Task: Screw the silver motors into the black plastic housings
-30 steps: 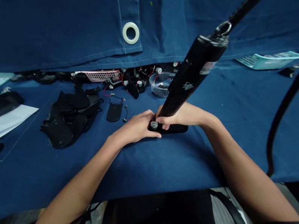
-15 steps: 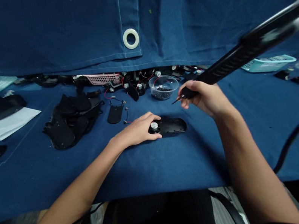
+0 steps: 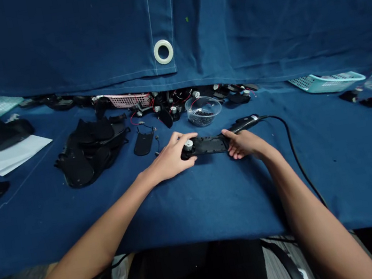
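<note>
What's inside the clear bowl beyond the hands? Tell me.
The clear plastic bowl holds a heap of small dark pieces, perhaps screws, though they are too small to tell. The heap covers the bowl's bottom, and any pieces beneath its top layer are hidden.

Left hand [image 3: 171, 157]: fingers spread, pressing down.
Right hand [image 3: 244, 144]: low, fingers point to left.
Arms: both reach far, hands close together.

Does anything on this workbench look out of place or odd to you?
One thing does: the pink plastic basket and the wired parts sit partly under the hanging blue cloth, half covered by its lower edge. Nothing looks spilled or clearly broken from this view.
</note>
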The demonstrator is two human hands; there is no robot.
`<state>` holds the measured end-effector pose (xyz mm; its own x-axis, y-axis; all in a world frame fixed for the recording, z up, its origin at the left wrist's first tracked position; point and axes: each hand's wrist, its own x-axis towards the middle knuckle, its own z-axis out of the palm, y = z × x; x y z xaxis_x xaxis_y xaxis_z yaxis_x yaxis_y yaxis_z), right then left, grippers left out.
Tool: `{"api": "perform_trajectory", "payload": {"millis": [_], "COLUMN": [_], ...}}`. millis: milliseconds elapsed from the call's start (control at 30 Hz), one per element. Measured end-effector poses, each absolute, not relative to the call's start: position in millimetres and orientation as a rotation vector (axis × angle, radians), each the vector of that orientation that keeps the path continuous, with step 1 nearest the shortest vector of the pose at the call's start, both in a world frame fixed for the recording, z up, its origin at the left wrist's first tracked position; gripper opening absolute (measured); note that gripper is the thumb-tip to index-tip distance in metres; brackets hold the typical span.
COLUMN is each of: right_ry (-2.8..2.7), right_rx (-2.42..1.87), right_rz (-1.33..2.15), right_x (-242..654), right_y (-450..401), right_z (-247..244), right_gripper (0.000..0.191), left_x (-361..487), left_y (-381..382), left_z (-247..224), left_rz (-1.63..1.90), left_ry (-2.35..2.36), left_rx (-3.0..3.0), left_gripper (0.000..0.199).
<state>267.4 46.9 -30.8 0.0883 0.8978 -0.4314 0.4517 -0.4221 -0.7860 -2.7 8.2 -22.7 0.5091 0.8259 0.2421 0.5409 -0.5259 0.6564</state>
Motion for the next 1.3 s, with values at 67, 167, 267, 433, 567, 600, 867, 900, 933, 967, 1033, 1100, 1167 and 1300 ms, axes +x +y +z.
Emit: {"api": "perform_trajectory", "payload": {"millis": [67, 167, 267, 433, 567, 600, 867, 900, 933, 967, 1033, 1100, 1167, 1300], "right_ry": [-1.407, -1.541, -1.611, -1.828, -1.927, -1.912, -1.972, -1.988, -1.999, -2.006, -2.013, -2.024, -2.035, -2.02], "right_rx": [-1.962, -1.962, -1.795, -1.011, -1.132, -1.157, -1.145, -1.141, -1.139, -1.137, -1.134, -1.13, -1.132, -1.15], "right_rz": [1.234, 1.047, 0.854, 0.87, 0.695, 0.633, 0.532, 0.559, 0.589, 0.62, 0.67, 0.707, 0.713, 0.615], "right_x": [269, 269, 262, 234, 216, 213, 210, 210, 210, 211, 211, 212, 212, 211], "right_y": [45, 40, 31, 16, 8, 7, 1, 0, -1, -2, -2, -3, -3, -2], "right_z": [-31, -28, -21, -10, -11, -13, -12, -10, -8, -5, -2, 0, -1, -3], "right_gripper": [0.052, 0.049, 0.048, 0.057, 0.032, 0.03, 0.028, 0.029, 0.029, 0.029, 0.03, 0.031, 0.032, 0.029], "left_x": [-3, -2, -1, -1, 2, 3, 7, 6, 5, 4, 2, 1, 1, -1], "left_y": [10, 13, 16, 23, 24, 23, 14, 14, 15, 16, 17, 18, 19, 15], "left_z": [-22, -22, -22, -24, -26, -26, -22, -21, -20, -19, -18, -17, -17, -17], "left_rz": [0.85, 1.018, 1.131, 1.185, 1.238, 1.279, 1.206, 1.176, 1.15, 1.127, 1.098, 1.088, 1.085, 1.074], "left_ry": [1.131, 1.182, 1.264, 1.261, 1.231, 1.234, 1.385, 1.376, 1.367, 1.357, 1.337, 1.325, 1.319, 1.318], "left_rx": [2.182, 2.036, 1.925, 1.682, 1.541, 1.538, 1.807, 1.812, 1.82, 1.829, 1.842, 1.847, 1.856, 1.908], "left_gripper": [0.068, 0.071, 0.05, 0.036, 0.047, 0.048, 0.046, 0.044, 0.044, 0.043, 0.043, 0.043, 0.043, 0.041]}}
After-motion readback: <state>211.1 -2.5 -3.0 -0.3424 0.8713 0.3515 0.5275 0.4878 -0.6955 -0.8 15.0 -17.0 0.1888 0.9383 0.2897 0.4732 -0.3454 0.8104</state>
